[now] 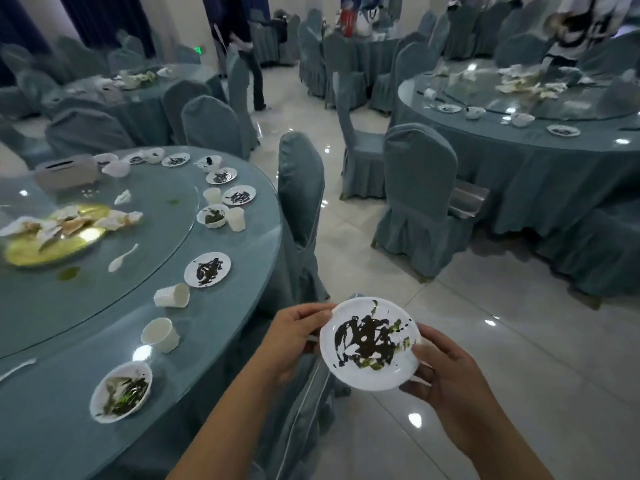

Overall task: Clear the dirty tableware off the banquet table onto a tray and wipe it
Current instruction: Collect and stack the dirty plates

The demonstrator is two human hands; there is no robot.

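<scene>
Two hands grip one item, the dirty plate. My left hand holds its rim on the side facing the counter. My right hand holds the rim on the side facing away from the counter. On each hand the thumb lies over the rim and the remaining fingers curl beneath, so neither hand is free.

Position: the plate is off the counter, just beyond its right edge, above the floor.

Orientation: the plate is round and has no long axis, so its face is the reference. The soiled face points up, tipped slightly toward me, and carries a dark smear with green flecks.

Governing relation: a metal tray sits on a chair seat well apart from the counter, to its right. I judge this to be the receptacle. If so, the plate must travel away from the counter. The right hand is on the leading side and the left hand on the trailing side. Keep the face level so the residue does not run.

Remaining on the counter, along its right edge: a second plate, a tipped cup, an upright cup and a bowl. Clearing looks to be at an early stage and wiping has not begun.
</scene>
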